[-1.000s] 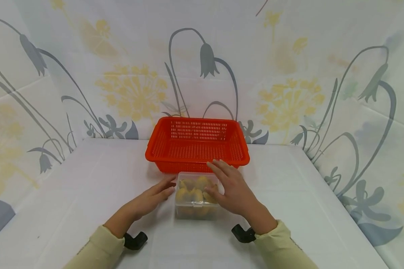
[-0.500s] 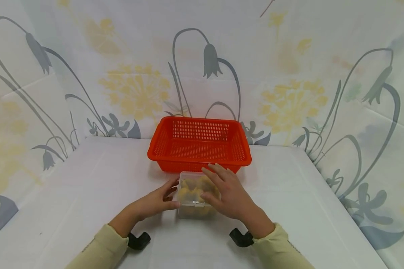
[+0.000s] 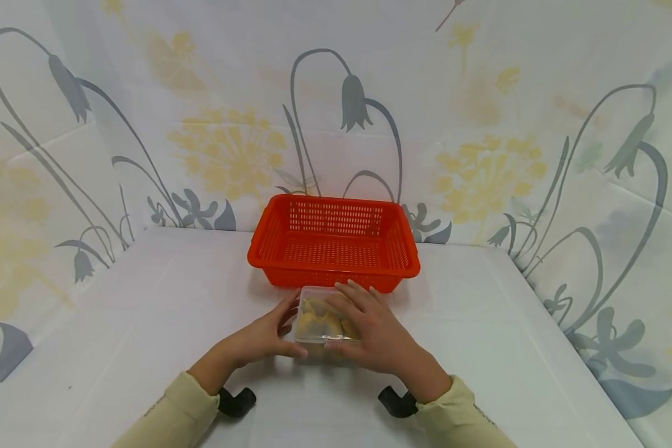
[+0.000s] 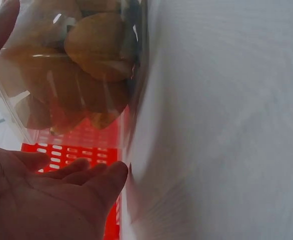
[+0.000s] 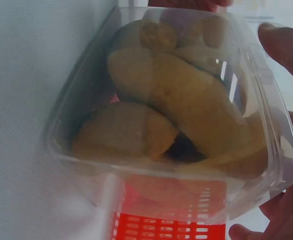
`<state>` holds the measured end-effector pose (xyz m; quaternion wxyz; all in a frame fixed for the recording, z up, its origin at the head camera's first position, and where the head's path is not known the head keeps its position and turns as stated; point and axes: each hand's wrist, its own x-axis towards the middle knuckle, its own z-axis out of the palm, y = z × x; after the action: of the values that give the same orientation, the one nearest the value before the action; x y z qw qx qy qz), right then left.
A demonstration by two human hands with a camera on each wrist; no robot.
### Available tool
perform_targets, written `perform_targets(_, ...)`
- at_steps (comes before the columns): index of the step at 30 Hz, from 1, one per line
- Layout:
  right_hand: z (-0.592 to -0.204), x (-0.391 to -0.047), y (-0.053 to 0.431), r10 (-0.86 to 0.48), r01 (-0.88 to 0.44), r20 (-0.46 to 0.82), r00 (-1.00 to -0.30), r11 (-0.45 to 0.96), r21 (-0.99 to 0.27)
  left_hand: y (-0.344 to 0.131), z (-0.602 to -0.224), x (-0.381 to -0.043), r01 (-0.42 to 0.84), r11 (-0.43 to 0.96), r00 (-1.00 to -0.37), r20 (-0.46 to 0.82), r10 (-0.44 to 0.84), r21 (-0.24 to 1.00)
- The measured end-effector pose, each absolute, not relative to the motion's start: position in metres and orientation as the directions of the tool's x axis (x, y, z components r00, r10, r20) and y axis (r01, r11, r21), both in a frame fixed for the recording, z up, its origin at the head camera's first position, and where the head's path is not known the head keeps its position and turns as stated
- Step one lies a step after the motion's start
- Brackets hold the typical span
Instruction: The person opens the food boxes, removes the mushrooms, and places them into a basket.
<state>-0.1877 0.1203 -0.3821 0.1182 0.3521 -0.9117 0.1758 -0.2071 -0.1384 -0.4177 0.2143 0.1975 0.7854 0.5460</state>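
Note:
A clear plastic box (image 3: 316, 325) with a hinged, latched lid sits on the white-covered table, packed with several rounded yellow-brown pieces (image 5: 186, 95) whose kind is unclear. My left hand (image 3: 257, 339) is at its left side, thumb by the front corner. In the left wrist view its fingers (image 4: 71, 172) reach out nearly straight beside the box wall. My right hand (image 3: 378, 333) spreads over the right part of the lid, thumb across the front near the latch, hiding the box's right side. Both hands have loosely bent fingers around the box without a plain grip.
Right behind the box stands a red perforated plastic basket (image 3: 336, 272) with nothing seen inside. Flower-printed cloth (image 3: 481, 93) rises behind and beside the table. A black angled piece (image 3: 238, 402) shows at the left wrist and another black piece (image 3: 397, 401) at the right.
My left hand has come in against the box's left side, its thumb reaching the front corner. My right hand has lowered toward the lid and front edge. Box and basket stay put.

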Motion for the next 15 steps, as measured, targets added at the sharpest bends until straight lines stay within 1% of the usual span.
perform_targets(9,-0.386,-0.188,0.118,-0.644,-0.717,0.334,-0.688,0.675,-0.175,-0.132,-0.419,-0.212,0.089,0.302,-0.826,-0.100,0.555,0.949)
perform_targets(15,-0.393,-0.190,0.118,-0.657,-0.730,0.367,-0.659,0.677,-0.099,-0.125,-0.419,-0.212,0.080,0.268,-0.819,-0.090,0.566,0.960)
